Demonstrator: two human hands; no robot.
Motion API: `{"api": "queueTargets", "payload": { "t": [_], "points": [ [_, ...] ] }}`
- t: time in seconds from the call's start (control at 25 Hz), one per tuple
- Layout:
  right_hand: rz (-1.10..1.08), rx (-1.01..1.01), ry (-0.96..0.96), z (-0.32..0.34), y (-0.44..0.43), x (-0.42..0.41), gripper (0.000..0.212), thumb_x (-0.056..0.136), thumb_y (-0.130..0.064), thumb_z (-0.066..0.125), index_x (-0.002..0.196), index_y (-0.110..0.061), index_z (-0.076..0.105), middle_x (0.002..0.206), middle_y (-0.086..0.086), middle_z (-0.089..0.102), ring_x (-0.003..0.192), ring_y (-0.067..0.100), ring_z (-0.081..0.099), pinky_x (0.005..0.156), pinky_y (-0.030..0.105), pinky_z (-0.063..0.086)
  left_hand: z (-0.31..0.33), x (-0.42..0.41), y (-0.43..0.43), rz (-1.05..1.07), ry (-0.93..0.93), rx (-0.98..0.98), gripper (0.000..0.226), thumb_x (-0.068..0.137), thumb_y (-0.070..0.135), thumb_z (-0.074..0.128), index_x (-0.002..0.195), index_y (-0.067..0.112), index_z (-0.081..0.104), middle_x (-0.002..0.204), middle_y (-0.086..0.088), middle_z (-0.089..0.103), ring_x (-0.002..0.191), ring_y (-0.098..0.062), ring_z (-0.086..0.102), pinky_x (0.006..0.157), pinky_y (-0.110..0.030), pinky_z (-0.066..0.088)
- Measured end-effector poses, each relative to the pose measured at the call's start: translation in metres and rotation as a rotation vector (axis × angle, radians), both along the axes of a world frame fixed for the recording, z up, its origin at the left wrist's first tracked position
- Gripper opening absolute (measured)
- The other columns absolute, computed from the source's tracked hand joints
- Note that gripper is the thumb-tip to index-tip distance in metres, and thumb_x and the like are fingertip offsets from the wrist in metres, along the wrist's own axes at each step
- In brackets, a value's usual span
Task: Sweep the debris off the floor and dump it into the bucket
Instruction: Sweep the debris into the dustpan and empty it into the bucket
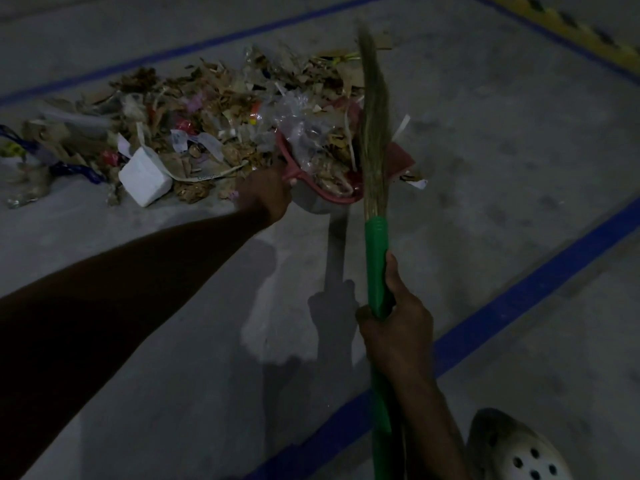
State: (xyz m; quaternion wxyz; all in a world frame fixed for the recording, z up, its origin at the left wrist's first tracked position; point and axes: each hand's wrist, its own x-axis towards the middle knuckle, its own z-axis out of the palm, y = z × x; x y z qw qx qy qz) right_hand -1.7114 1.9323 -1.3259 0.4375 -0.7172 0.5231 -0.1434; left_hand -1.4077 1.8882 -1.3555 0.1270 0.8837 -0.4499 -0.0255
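A long pile of debris (194, 116) lies across the concrete floor: torn cardboard, dry leaves, clear plastic, paper strips and a white foam block (145, 180). My left hand (265, 194) grips the handle of a red dustpan (401, 157), which sits at the right end of the pile and is loaded with plastic and leaves. My right hand (394, 323) holds the green handle of a grass broom (375, 258). The broom's bristles (374, 109) point up and away, resting against the dustpan's right side. No bucket is in view.
Blue painted lines (519, 292) cross the floor at the front right and behind the pile. A yellow and black striped kerb (568, 29) runs along the top right. My light-coloured perforated clog (512, 448) is at the bottom right. Lighting is dim.
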Motion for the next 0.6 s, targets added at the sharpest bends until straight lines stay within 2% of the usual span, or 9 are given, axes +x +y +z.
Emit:
{"api": "queueTargets", "payload": {
  "t": [0.08, 0.16, 0.24, 0.32, 0.36, 0.4, 0.48, 0.52, 0.6],
  "points": [
    [0.006, 0.000, -0.011, 0.000, 0.005, 0.001, 0.096, 0.089, -0.014, 0.072, 0.156, -0.048, 0.012, 0.091, -0.025, 0.047, 0.082, 0.005, 0.059, 0.059, 0.008, 0.045, 0.000, -0.003, -0.001, -0.012, -0.023, 0.024, 0.048, 0.101, 0.042, 0.045, 0.140, 0.015, 0.047, 0.130, -0.016, 0.060, 0.120, -0.038, 0.056, 0.098, -0.047, 0.044],
    [-0.026, -0.002, -0.040, 0.001, 0.007, -0.002, 0.097, 0.087, -0.014, 0.074, 0.153, -0.054, 0.015, 0.087, -0.037, 0.038, 0.082, 0.003, 0.061, 0.064, 0.020, 0.056, -0.002, -0.004, 0.000, 0.001, -0.005, 0.028, 0.047, 0.101, 0.040, 0.046, 0.141, 0.015, 0.046, 0.127, -0.016, 0.061, 0.118, -0.038, 0.057, 0.094, -0.046, 0.044],
    [-0.056, -0.012, -0.063, 0.004, 0.003, -0.002, 0.097, 0.086, -0.013, 0.074, 0.153, -0.056, 0.019, 0.086, -0.043, 0.034, 0.080, 0.007, 0.064, 0.068, 0.030, 0.061, -0.007, -0.001, 0.001, -0.010, -0.015, 0.030, 0.047, 0.101, 0.040, 0.046, 0.140, 0.014, 0.047, 0.126, -0.016, 0.062, 0.116, -0.037, 0.058, 0.090, -0.043, 0.045],
    [-0.063, -0.042, -0.063, 0.001, -0.007, 0.001, 0.095, 0.086, -0.014, 0.073, 0.155, -0.052, 0.021, 0.088, -0.045, 0.034, 0.079, 0.004, 0.063, 0.067, 0.017, 0.055, -0.011, 0.002, 0.000, -0.038, -0.035, 0.014, 0.046, 0.101, 0.040, 0.047, 0.137, 0.012, 0.050, 0.123, -0.017, 0.064, 0.112, -0.036, 0.060, 0.086, -0.040, 0.045],
    [-0.060, -0.043, -0.056, 0.000, -0.014, 0.003, 0.094, 0.086, -0.014, 0.073, 0.155, -0.050, 0.021, 0.092, -0.044, 0.037, 0.081, 0.001, 0.061, 0.067, 0.010, 0.051, -0.015, 0.001, 0.000, -0.052, -0.023, -0.013, 0.044, 0.101, 0.039, 0.047, 0.136, 0.011, 0.052, 0.121, -0.017, 0.065, 0.109, -0.036, 0.061, 0.083, -0.038, 0.044],
    [-0.054, -0.034, -0.048, -0.002, -0.020, 0.006, 0.094, 0.086, -0.014, 0.073, 0.156, -0.048, 0.020, 0.099, -0.040, 0.042, 0.084, 0.000, 0.061, 0.071, 0.010, 0.050, -0.019, 0.000, -0.001, -0.068, -0.015, -0.037, 0.043, 0.102, 0.038, 0.047, 0.134, 0.010, 0.054, 0.119, -0.018, 0.065, 0.108, -0.036, 0.061, 0.083, -0.038, 0.043],
    [-0.049, 0.002, -0.040, -0.008, -0.029, 0.012, 0.094, 0.087, -0.013, 0.072, 0.157, -0.046, 0.018, 0.115, -0.025, 0.050, 0.095, 0.007, 0.062, 0.084, 0.021, 0.055, -0.023, -0.004, -0.007, -0.058, -0.024, -0.008, 0.043, 0.102, 0.037, 0.045, 0.132, 0.008, 0.056, 0.120, -0.019, 0.064, 0.110, -0.037, 0.060, 0.090, -0.040, 0.044],
    [-0.050, 0.033, -0.032, -0.006, -0.030, 0.015, 0.093, 0.088, -0.013, 0.071, 0.157, -0.045, 0.018, 0.117, -0.020, 0.051, 0.098, 0.010, 0.063, 0.086, 0.024, 0.055, -0.020, -0.006, -0.008, -0.021, -0.003, 0.020, 0.041, 0.101, 0.038, 0.046, 0.128, 0.009, 0.058, 0.120, -0.018, 0.064, 0.111, -0.036, 0.060, 0.093, -0.042, 0.046],
    [-0.025, 0.069, -0.010, 0.008, -0.028, 0.016, 0.094, 0.087, -0.014, 0.071, 0.157, -0.045, 0.017, 0.114, -0.017, 0.053, 0.089, 0.008, 0.062, 0.074, 0.017, 0.054, -0.008, -0.013, -0.007, 0.039, 0.046, -0.003, 0.035, 0.098, 0.036, 0.051, 0.119, 0.009, 0.063, 0.113, -0.017, 0.066, 0.105, -0.035, 0.062, 0.092, -0.043, 0.049]
  ]
}}
